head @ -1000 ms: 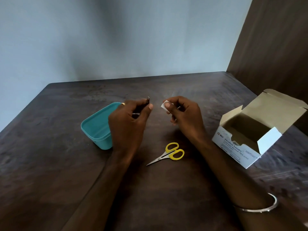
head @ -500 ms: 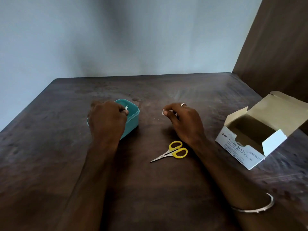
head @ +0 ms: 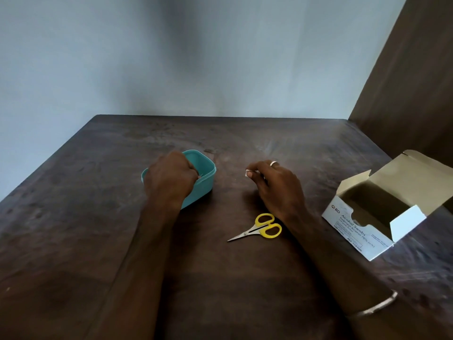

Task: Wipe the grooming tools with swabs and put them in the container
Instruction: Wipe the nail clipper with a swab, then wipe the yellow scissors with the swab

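My left hand (head: 171, 179) reaches over the teal container (head: 206, 173), its curled fingers dipped inside the rim. The small metal grooming tool it holds is almost wholly hidden behind the fingers. To the right, my right hand (head: 277, 185) hovers just above the table and pinches a small white swab (head: 248, 173) between thumb and forefinger. Yellow-handled scissors (head: 259, 228) lie on the dark table below my right wrist, blades pointing left.
An open white alcohol swab box (head: 362, 231) stands at the right with its lid flap raised. The dark wooden table (head: 245, 278) meets a pale wall at the back and a brown panel on the right.
My left hand carried the metal tool left from mid-table to the teal container and sank into it. My right hand dropped lower with the swab.
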